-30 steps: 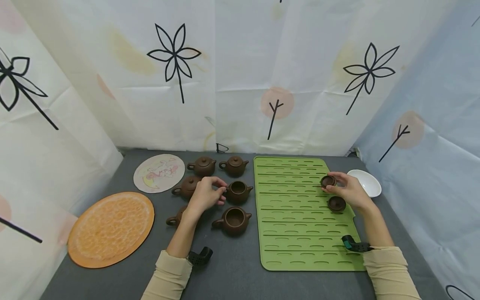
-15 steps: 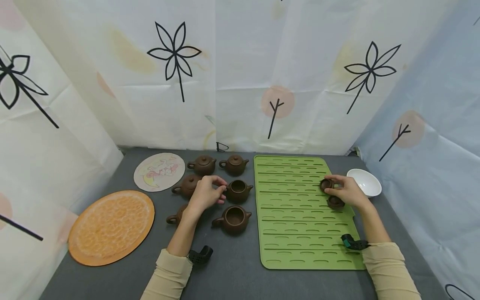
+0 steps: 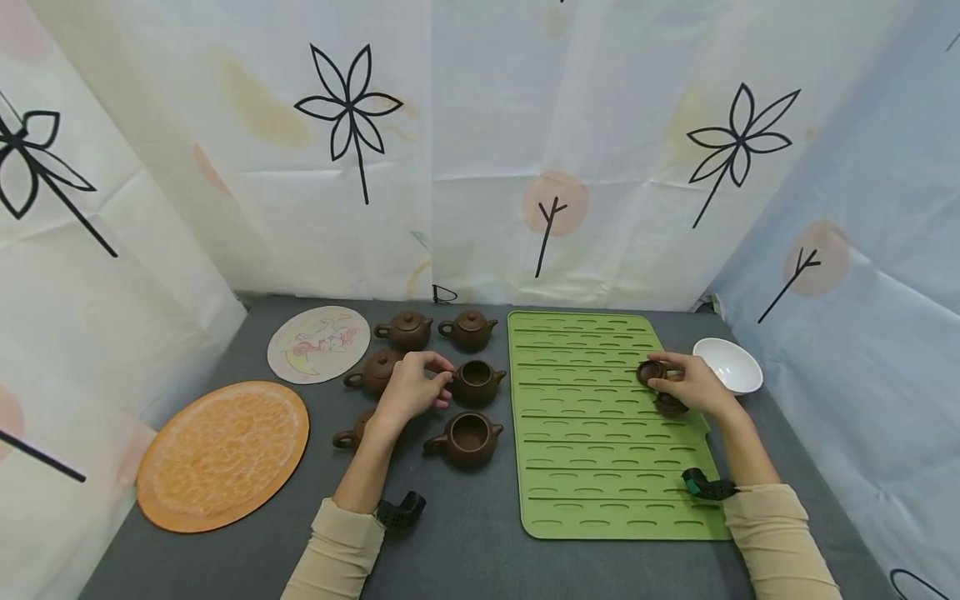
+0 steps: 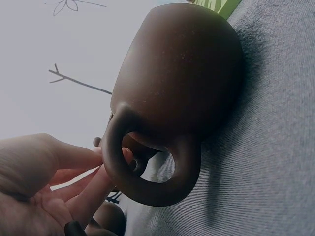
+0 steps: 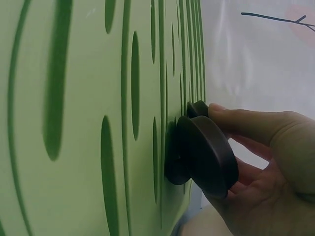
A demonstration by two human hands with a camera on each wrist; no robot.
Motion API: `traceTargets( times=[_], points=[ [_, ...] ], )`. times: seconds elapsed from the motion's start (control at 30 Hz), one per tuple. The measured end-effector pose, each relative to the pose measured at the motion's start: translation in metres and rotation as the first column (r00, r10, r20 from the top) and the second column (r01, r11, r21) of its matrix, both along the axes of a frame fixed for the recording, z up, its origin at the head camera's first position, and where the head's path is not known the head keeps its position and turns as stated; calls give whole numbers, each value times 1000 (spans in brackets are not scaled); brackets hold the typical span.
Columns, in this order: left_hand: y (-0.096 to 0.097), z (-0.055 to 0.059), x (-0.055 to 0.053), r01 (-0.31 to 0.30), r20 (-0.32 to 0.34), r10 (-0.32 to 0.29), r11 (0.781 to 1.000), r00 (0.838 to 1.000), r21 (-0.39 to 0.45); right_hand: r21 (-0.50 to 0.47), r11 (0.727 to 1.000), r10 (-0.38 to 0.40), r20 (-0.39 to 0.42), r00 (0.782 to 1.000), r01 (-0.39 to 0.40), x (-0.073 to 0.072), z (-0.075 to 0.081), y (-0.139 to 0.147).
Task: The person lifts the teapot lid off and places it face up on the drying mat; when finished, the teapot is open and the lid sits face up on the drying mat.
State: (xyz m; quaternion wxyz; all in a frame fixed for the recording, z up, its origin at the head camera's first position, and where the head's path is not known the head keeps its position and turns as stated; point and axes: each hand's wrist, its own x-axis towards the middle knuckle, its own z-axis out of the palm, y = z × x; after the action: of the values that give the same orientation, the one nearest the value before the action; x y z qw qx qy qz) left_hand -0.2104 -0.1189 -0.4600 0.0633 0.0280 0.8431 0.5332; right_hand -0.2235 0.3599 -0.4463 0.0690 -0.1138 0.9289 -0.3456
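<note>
My left hand (image 3: 414,388) pinches the loop handle of a dark brown teapot (image 3: 477,383) without a lid. In the left wrist view, thumb and fingers meet at that teapot's handle (image 4: 117,162). Over on the green ribbed mat (image 3: 592,433), my right hand (image 3: 693,383) holds a small brown teapot lid (image 3: 649,372), hollow side up, by its edge between thumb and fingers. Just in front of it another upturned lid (image 3: 669,405) sits on the mat, its knob against the surface in the right wrist view; the hand partly hides it in the head view.
Two lidded teapots (image 3: 405,332) stand at the back, with another lidded teapot (image 3: 372,375) near my left hand. A lidless teapot (image 3: 468,440) stands in front. A white bowl (image 3: 729,365) sits at right; an orange round mat (image 3: 225,457) and a pale round mat (image 3: 318,344) lie left.
My right hand has brought its lid slightly nearer to me and left, close to the other lid, which it now partly covers. The left hand stays at the teapot handle.
</note>
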Motion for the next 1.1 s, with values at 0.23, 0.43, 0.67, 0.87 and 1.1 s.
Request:
traceTargets(
  times=[0.23,0.43,0.67,0.87,1.1],
  points=[
    [-1,-2,0,3,2,-3,1000,1000,2,12,1000,-7,-1,1000,7,4,2,0],
    [-1,-2,1,5,4,-5,1000,1000,1,13,1000,-11,3,1000,11,10,7,-1],
    [-2,-2,1,11,-4,-11,1000,1000,0,67,997,-39,-4,999,39,19,20,-4],
    [-5,2,-3,43,0,-43,999,999,-28,46,998,-42,-53,998,44,25,30,-12],
    [-12,22,-12,117,-26,-120,989,992,-93,-83,996,10,-128,992,-21,22,37,-38]
  ],
)
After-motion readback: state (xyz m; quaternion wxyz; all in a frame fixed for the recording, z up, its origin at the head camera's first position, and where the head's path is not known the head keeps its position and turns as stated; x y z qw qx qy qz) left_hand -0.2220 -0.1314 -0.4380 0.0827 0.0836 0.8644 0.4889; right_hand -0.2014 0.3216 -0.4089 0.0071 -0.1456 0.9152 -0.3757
